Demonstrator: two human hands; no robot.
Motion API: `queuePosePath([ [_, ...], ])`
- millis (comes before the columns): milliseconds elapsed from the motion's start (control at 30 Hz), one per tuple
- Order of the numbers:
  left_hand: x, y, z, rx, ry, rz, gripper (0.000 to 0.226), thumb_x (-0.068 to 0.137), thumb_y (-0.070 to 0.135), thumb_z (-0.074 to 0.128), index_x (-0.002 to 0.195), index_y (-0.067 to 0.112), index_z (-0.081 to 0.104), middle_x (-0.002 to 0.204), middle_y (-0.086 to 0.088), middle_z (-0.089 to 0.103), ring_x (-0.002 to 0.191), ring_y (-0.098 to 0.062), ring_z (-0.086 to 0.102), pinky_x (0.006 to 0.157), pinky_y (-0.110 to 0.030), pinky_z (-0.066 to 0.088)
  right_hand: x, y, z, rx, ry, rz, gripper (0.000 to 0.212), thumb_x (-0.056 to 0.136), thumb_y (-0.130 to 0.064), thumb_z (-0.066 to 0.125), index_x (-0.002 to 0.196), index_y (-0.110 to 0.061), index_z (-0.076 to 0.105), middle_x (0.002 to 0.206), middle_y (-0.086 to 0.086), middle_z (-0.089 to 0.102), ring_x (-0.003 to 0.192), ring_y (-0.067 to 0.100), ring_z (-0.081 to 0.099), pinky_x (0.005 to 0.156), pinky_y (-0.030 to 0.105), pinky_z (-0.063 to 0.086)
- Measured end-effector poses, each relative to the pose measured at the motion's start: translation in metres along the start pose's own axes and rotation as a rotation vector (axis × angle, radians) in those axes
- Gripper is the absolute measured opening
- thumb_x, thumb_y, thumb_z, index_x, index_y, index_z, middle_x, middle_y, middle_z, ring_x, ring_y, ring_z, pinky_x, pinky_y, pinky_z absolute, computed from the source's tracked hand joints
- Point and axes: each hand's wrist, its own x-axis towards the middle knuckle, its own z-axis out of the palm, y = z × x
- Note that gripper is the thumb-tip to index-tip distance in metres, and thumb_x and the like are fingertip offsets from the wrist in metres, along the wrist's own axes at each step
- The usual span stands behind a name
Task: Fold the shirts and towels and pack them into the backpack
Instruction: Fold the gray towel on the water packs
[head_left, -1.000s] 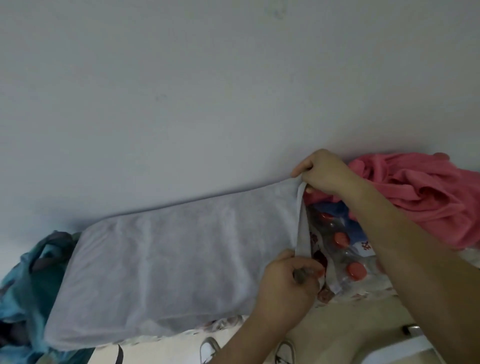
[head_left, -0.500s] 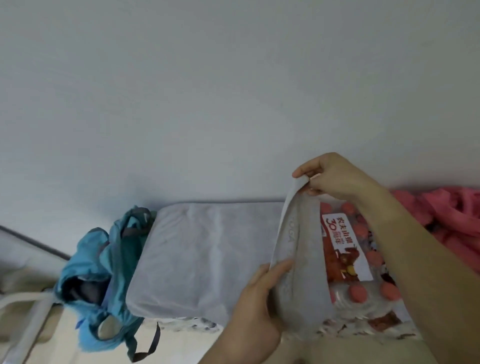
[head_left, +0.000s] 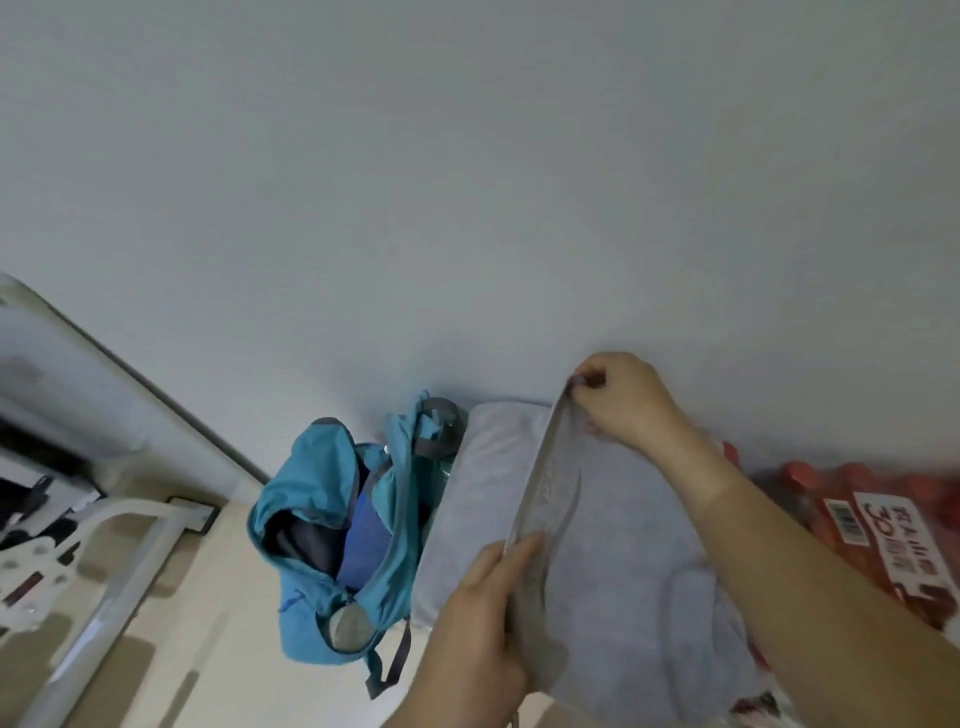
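Note:
A grey towel (head_left: 618, 561) lies against the white wall, its right end lifted and turned over toward the left. My right hand (head_left: 623, 400) pinches the far corner of that raised edge up by the wall. My left hand (head_left: 483, 623) grips the near corner of the same edge, thumb on top. Left of the towel stands a teal backpack (head_left: 311, 499), its mouth open, with dark and blue cloth (head_left: 363, 535) showing inside.
A shrink-wrapped pack of red-capped bottles (head_left: 878, 525) lies right of the towel under my right forearm. A white metal frame (head_left: 124, 566) and pale floor are at the lower left. The white wall (head_left: 467, 182) fills the upper view.
Both hands have carried the towel's right edge up and leftward over the rest of it. The view has swung left: the backpack is now fully in sight and the pink garment is out of frame.

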Motion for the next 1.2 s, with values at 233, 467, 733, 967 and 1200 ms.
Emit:
queuePosePath([
  [233, 0.002, -0.025, -0.028, 0.116, -0.023, -0.095, 0.077, 0.072, 0.023, 0.06, 0.14, 0.044, 0.03, 0.131, 0.023, 0.033, 0.118, 0.001, 0.042, 0.09, -0.016, 0.041, 0.012, -0.02, 0.053, -0.041, 0.04, -0.069, 0.021, 0.093, -0.026, 0.058, 0.09, -0.01, 0.07, 0.091, 0.006, 0.071, 0.086, 0.021, 0.063, 0.069, 0.025, 0.042],
  [467, 0.007, -0.034, -0.035, 0.294, 0.041, -0.156, 0.074, 0.082, 0.01, 0.05, 0.145, 0.034, 0.02, 0.14, 0.015, 0.023, 0.122, -0.013, 0.043, 0.089, -0.025, 0.041, 0.023, -0.023, 0.086, -0.249, -0.031, -0.159, 0.027, 0.098, -0.028, 0.048, 0.093, -0.007, 0.065, 0.093, 0.012, 0.068, 0.087, 0.029, 0.06, 0.076, 0.038, 0.048],
  [733, 0.004, -0.032, -0.034, 0.361, 0.153, -0.193, 0.065, 0.068, 0.038, 0.016, 0.125, 0.028, 0.045, 0.127, 0.007, 0.044, 0.078, -0.021, 0.064, 0.053, -0.026, 0.045, 0.033, -0.021, 0.101, -0.377, -0.087, -0.26, 0.016, 0.097, -0.024, 0.048, 0.094, -0.012, 0.058, 0.092, 0.01, 0.065, 0.085, 0.029, 0.06, 0.07, 0.036, 0.048],
  [967, 0.004, -0.048, -0.029, 0.525, 0.045, -0.291, 0.062, 0.058, 0.029, 0.069, 0.118, 0.022, 0.057, 0.106, 0.002, 0.061, 0.05, -0.011, 0.059, 0.036, -0.023, 0.036, 0.04, -0.021, 0.108, -0.434, -0.19, -0.233, 0.016, 0.097, -0.028, 0.047, 0.092, -0.012, 0.048, 0.088, 0.014, 0.064, 0.081, 0.034, 0.059, 0.068, 0.041, 0.051],
  [1200, 0.003, -0.041, -0.041, 0.794, -0.01, -0.265, 0.07, 0.021, 0.022, 0.082, 0.091, 0.021, 0.071, 0.064, 0.001, 0.051, 0.04, -0.018, 0.052, 0.031, -0.025, 0.025, 0.042, -0.021, 0.103, -0.305, -0.179, -0.218, 0.012, 0.091, -0.022, 0.059, 0.085, -0.014, 0.052, 0.085, 0.006, 0.063, 0.08, 0.027, 0.058, 0.072, 0.041, 0.05],
])
